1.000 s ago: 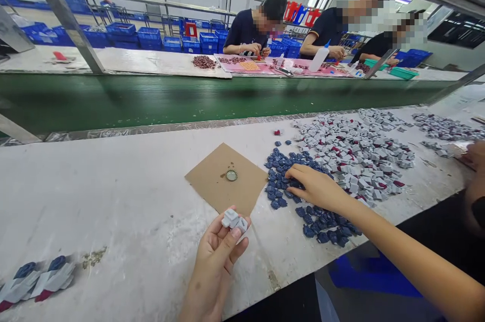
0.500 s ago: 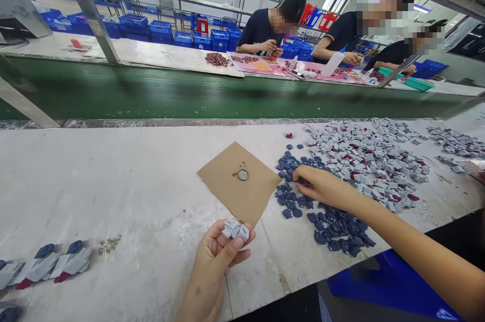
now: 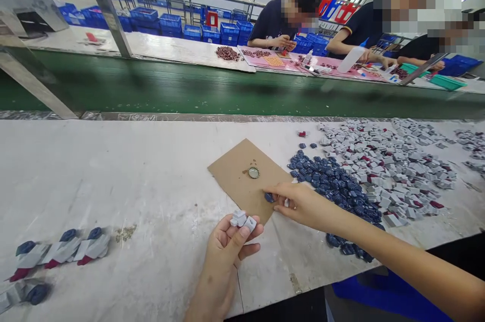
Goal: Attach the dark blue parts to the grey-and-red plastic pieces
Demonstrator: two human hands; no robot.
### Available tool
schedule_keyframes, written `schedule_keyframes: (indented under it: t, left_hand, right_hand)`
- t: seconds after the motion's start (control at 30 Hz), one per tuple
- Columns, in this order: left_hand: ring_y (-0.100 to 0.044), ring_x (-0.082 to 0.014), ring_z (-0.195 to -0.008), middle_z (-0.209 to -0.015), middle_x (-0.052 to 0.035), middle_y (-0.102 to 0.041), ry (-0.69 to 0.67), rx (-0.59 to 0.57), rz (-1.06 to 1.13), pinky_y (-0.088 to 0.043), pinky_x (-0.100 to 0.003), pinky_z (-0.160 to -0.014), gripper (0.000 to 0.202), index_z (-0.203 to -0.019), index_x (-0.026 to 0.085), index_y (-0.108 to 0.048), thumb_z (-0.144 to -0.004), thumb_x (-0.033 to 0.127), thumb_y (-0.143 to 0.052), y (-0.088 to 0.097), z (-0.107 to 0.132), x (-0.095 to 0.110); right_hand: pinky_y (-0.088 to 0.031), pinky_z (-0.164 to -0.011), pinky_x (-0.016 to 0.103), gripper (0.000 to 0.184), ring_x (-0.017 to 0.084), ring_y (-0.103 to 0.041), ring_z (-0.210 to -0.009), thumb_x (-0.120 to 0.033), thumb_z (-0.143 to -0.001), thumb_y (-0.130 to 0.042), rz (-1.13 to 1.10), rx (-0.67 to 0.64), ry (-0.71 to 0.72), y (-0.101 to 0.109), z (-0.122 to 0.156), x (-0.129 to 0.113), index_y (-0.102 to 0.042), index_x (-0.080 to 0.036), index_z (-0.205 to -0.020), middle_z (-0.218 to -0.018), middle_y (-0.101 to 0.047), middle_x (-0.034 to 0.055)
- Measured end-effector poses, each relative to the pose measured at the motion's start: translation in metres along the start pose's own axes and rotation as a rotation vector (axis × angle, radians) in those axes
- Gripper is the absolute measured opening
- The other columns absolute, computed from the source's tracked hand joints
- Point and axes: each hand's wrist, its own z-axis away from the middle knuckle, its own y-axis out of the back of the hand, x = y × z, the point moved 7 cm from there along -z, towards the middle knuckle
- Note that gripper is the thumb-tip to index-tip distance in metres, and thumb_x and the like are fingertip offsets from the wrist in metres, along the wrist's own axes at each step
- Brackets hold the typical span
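Note:
Between thumb and fingers, my left hand (image 3: 231,246) holds a small light-grey moulded piece (image 3: 243,220) of blocky shape, near the front of a brown cardboard square (image 3: 231,168). My right hand (image 3: 295,203) pinches a small dark-blue piece (image 3: 269,197) over the cardboard's right corner; a bit of something pale also shows among its fingers. On the cardboard rests a bottle cap (image 3: 253,173) with its hollow side up, beside a few brown wet spots. A heap of dark-blue pieces (image 3: 333,180) spreads behind and partly under my right forearm.
A large heap of grey pieces (image 3: 401,160), some with dark red, lies at the right. Joined grey, blue and red pieces (image 3: 60,254) sit at the left. Across a green partition (image 3: 170,90), several people work at another table; blue crates (image 3: 170,24) stand behind.
My right hand has moved left from the blue heap to the cardboard's corner, carrying a dark-blue piece. My left hand keeps its grip on the grey piece. The camera view has shifted slightly.

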Motion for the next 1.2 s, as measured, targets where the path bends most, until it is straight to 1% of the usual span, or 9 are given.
schedule_keyframes:
  t: [0.1, 0.2, 0.33, 0.57, 0.77, 0.87, 0.97, 1.1, 1.2]
  left_hand:
    - [-0.069, -0.0164, -0.075, -0.086, -0.0086, -0.073, 0.005, -0.004, -0.001, -0.055, -0.018, -0.054, 0.035, -0.089, 0.012, -0.062, -0.060, 0.023, -0.079, 0.000, 0.000, 0.000]
    - [-0.069, -0.0166, -0.075, -0.087, -0.0093, -0.073, 0.005, -0.001, -0.003, -0.054, -0.018, -0.054, 0.036, -0.090, 0.012, -0.062, -0.061, 0.023, -0.079, 0.000, 0.000, 0.000]
    - [-0.069, -0.0167, -0.073, -0.086, -0.0092, -0.073, 0.005, 0.000, -0.009, -0.054, -0.018, -0.053, 0.035, -0.089, 0.012, -0.063, -0.060, 0.024, -0.079, 0.000, 0.000, -0.001]
    - [-0.068, -0.0169, -0.072, -0.084, -0.0083, -0.073, 0.022, 0.003, -0.015, -0.054, -0.018, -0.052, 0.033, -0.086, 0.012, -0.064, -0.059, 0.026, -0.079, 0.000, 0.000, -0.001]
    - [-0.068, -0.0156, -0.070, -0.082, -0.0082, -0.073, 0.034, 0.004, -0.010, -0.054, -0.019, -0.052, 0.034, -0.087, 0.013, -0.064, -0.060, 0.027, -0.079, 0.000, 0.001, 0.000]
    - [-0.067, -0.0153, -0.067, -0.079, -0.0069, -0.073, 0.041, 0.016, 0.006, -0.054, -0.019, -0.051, 0.036, -0.084, 0.013, -0.065, -0.057, 0.029, -0.081, 0.001, 0.000, -0.001]
    - [-0.067, -0.0159, -0.065, -0.076, -0.0065, -0.073, 0.066, 0.021, 0.037, -0.054, -0.019, -0.049, 0.041, -0.083, 0.012, -0.065, -0.051, 0.031, -0.084, 0.002, -0.003, -0.003]
    - [-0.067, -0.0164, -0.065, -0.076, -0.0058, -0.072, 0.083, 0.028, 0.038, -0.054, -0.020, -0.047, 0.042, -0.081, 0.014, -0.066, -0.047, 0.030, -0.085, 0.002, -0.005, -0.004]
    - [-0.066, -0.0159, -0.066, -0.077, -0.0030, -0.071, 0.051, 0.033, 0.020, -0.054, -0.020, -0.046, 0.038, -0.077, 0.017, -0.068, -0.046, 0.029, -0.086, 0.001, -0.005, -0.001]
  right_hand:
    - [-0.048, -0.066, 0.027, 0.034, 0.019, -0.063, -0.081, -0.008, -0.081, -0.046, 0.181, -0.011, 0.070, -0.001, 0.000, -0.006, -0.058, -0.016, -0.112, -0.094, -0.066, 0.0084]
    - [-0.045, -0.059, 0.028, 0.018, 0.020, -0.063, -0.076, -0.021, -0.086, -0.048, 0.358, -0.003, 0.115, -0.002, -0.002, -0.009, -0.060, -0.016, -0.099, -0.089, -0.064, 0.0080]
    - [-0.041, -0.053, 0.026, 0.015, 0.018, -0.059, -0.068, -0.028, -0.088, -0.047, 0.384, 0.041, 0.111, -0.002, -0.008, -0.007, -0.055, -0.016, -0.084, -0.080, -0.061, 0.0062]
    - [-0.045, -0.065, 0.028, 0.022, 0.017, -0.056, -0.077, -0.019, -0.091, -0.036, 0.076, 0.192, 0.167, 0.010, -0.010, -0.008, -0.055, -0.019, -0.103, -0.086, -0.058, 0.0071]
    - [-0.046, -0.058, 0.029, 0.039, 0.016, -0.054, -0.067, -0.020, -0.091, -0.033, 0.088, 0.294, 0.122, 0.032, -0.019, -0.010, -0.045, -0.014, -0.127, -0.087, -0.056, 0.0093]
    - [-0.047, -0.059, 0.029, 0.031, 0.016, -0.057, -0.066, -0.021, -0.089, -0.039, 0.074, 0.302, 0.112, 0.038, -0.028, -0.011, -0.053, -0.014, -0.116, -0.091, -0.060, 0.0100]
    - [-0.050, -0.063, 0.029, 0.023, 0.019, -0.061, -0.084, -0.020, -0.088, -0.042, 0.047, 0.308, 0.160, 0.041, -0.036, -0.012, -0.060, -0.019, -0.101, -0.099, -0.063, 0.0096]
    - [-0.052, -0.068, 0.030, 0.024, 0.020, -0.064, -0.086, -0.021, -0.089, -0.040, 0.130, 0.308, 0.178, 0.039, -0.044, -0.008, -0.060, -0.020, -0.103, -0.098, -0.067, 0.0081]
    - [-0.050, -0.060, 0.031, 0.031, 0.022, -0.065, -0.078, -0.024, -0.091, -0.035, 0.357, 0.293, 0.180, 0.033, -0.048, -0.006, -0.054, -0.016, -0.113, -0.096, -0.067, 0.0113]
